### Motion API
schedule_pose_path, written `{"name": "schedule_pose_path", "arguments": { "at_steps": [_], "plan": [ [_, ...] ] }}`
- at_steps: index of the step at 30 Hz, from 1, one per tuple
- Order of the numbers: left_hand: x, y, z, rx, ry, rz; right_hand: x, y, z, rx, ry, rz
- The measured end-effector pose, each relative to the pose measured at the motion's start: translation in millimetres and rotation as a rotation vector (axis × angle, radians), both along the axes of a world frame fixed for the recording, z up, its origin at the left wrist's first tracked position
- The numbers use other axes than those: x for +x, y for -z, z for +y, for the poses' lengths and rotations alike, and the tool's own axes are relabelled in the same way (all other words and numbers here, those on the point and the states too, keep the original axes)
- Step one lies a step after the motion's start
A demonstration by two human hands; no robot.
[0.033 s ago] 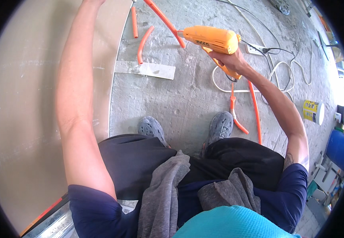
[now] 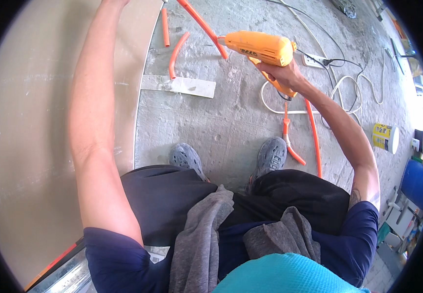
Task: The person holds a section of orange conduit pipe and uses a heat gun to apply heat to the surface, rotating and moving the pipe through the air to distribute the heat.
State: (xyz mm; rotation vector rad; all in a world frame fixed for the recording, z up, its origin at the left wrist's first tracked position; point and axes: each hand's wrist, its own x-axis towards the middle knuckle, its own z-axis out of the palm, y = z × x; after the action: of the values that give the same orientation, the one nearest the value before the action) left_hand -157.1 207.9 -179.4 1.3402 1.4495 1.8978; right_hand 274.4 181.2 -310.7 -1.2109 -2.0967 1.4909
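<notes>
My right hand (image 2: 283, 74) is wrapped round the handle of an orange heat gun (image 2: 260, 46). The gun points left, its metal nozzle (image 2: 222, 40) right at an orange plastic pipe (image 2: 199, 22); whether they touch I cannot tell. That pipe slants up and out past the top edge. My left arm stretches forward over a large tan board, and only the base of my left hand (image 2: 116, 2) shows at the top edge, its fingers out of the picture. Beside the pipe lie a short straight orange pipe piece (image 2: 166, 28) and a curved one (image 2: 176, 56).
An orange-handled saw-like tool (image 2: 286, 128), a curved pipe piece (image 2: 297, 155) and a long orange pipe (image 2: 315, 139) lie by my right foot. White and black cables loop near a power strip (image 2: 314, 60). The tan board (image 2: 26, 122) fills the left; a bucket (image 2: 386, 138) lies right.
</notes>
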Motion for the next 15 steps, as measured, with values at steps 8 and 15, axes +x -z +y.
{"name": "schedule_pose_path", "arguments": {
  "at_steps": [8,15],
  "plan": [
    [3.0,-7.4,-3.3,0.003,0.031,-0.022,-13.0,-11.5,2.4,0.077,-0.028,-0.033],
    [20.1,-18.0,-13.3,-0.075,-0.029,0.081,-12.5,-12.1,9.3,0.186,-0.075,-0.101]
  ]
}}
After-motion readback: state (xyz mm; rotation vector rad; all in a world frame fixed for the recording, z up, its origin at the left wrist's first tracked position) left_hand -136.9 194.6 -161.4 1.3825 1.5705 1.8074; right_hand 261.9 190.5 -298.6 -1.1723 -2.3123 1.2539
